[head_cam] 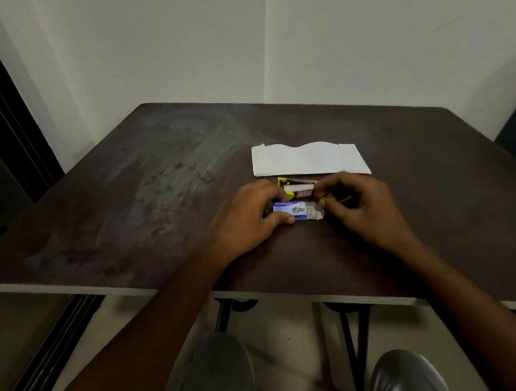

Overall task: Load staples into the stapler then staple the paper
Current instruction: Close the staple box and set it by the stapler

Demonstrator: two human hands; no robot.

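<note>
Staple box is being pinned to the bench by the left hand, its grip clamped on it; long axis left-right, open end facing the right hand, whose grip state is unclear. Stapler is lying just behind.

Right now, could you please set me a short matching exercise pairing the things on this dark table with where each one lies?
Things:
1. white folded paper
2. yellow and black stapler
3. blue and white staple box
4. dark brown table

Places:
A. between the left hand and right hand
B. farthest from the person
C. under everything
D. between paper and box

Pairs: 1-B, 2-D, 3-A, 4-C
</note>
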